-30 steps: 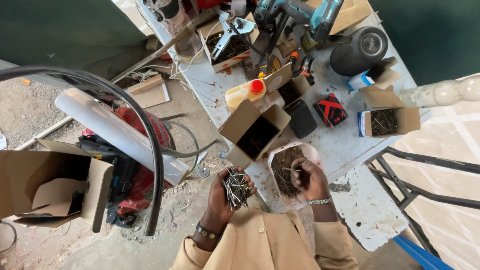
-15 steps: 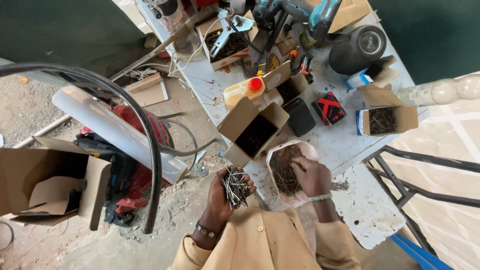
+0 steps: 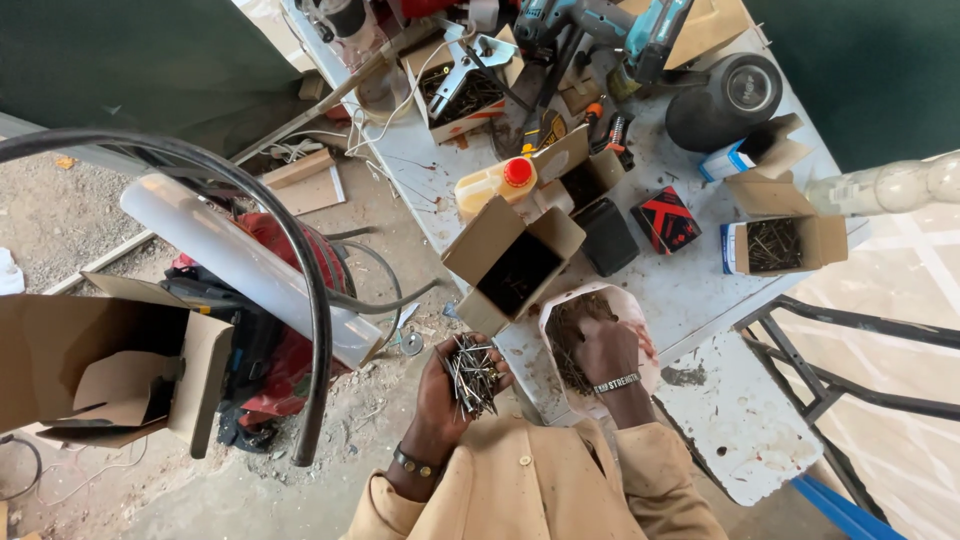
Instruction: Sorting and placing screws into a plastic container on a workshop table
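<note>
I see the left hand [image 3: 450, 385] cupped palm-up, holding a bunch of nails [image 3: 473, 372] off the near edge of the table [image 3: 690, 290]. My view shows the right hand [image 3: 603, 350] reaching into the white container [image 3: 640, 320] of nails, fingers curled among them; beside it stands an open cardboard box [image 3: 512, 265]
</note>
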